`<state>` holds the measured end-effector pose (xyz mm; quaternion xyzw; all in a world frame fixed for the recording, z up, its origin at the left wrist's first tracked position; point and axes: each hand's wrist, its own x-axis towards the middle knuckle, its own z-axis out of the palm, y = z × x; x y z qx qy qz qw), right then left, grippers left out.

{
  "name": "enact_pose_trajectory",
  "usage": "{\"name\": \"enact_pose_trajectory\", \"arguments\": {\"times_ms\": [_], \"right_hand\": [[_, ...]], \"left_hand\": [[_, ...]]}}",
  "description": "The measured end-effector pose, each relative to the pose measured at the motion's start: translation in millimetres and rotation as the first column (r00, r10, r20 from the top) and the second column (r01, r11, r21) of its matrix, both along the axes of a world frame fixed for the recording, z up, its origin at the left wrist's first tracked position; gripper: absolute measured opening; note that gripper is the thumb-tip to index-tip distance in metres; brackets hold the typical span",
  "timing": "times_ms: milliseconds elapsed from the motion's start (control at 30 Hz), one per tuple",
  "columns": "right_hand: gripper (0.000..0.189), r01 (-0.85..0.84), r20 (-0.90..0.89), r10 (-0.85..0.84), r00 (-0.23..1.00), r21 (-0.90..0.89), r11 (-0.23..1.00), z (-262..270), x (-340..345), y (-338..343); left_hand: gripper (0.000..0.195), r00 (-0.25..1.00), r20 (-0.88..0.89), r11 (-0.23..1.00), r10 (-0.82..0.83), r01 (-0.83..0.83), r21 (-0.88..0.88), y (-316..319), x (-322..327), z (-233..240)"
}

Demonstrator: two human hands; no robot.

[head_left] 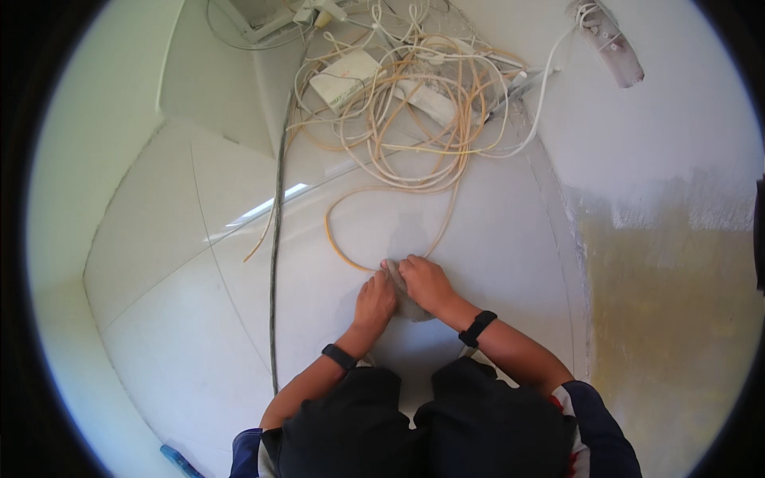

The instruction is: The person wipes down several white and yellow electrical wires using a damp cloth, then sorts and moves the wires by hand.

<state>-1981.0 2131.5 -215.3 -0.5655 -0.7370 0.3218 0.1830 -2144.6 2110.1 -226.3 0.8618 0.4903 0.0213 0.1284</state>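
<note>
Over the tiled floor, my left hand (376,302) and my right hand (427,284) are close together at a grey-brown cloth (412,309). A yellowish cable (332,236) loops in to the fingers of my left hand, which grip it beside the cloth. My right hand pinches the upper part of the cloth; its fingertips are partly hidden. From just above my right hand the cable runs back up to a tangled heap of white and orange cables (463,143). Whether the cloth goes fully around the cable is hidden by my fingers.
A white box (346,80) lies within the heap. A dark thick cable (277,257) crosses the floor at left, near a loose cable end (246,257). On the right wall (657,137), white cables emerge from a cut recess (615,51). A blue object (179,461) lies at lower left.
</note>
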Motion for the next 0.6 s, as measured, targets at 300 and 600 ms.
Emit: {"name": "enact_pose_trajectory", "arguments": {"times_ms": [300, 600], "right_hand": [[0.007, -0.017, -0.025, 0.018, 1.000, 0.032, 0.999, -1, 21, 12], [0.007, 0.025, -0.052, -0.024, 0.998, 0.018, 1.000, 0, 15, 12]], "left_hand": [[0.063, 0.995, -0.096, 0.998, 0.014, -0.008, 0.066, 10, -15, 8], [0.063, 0.990, -0.129, 0.995, -0.060, 0.070, 0.074, 11, -30, 9]]}}
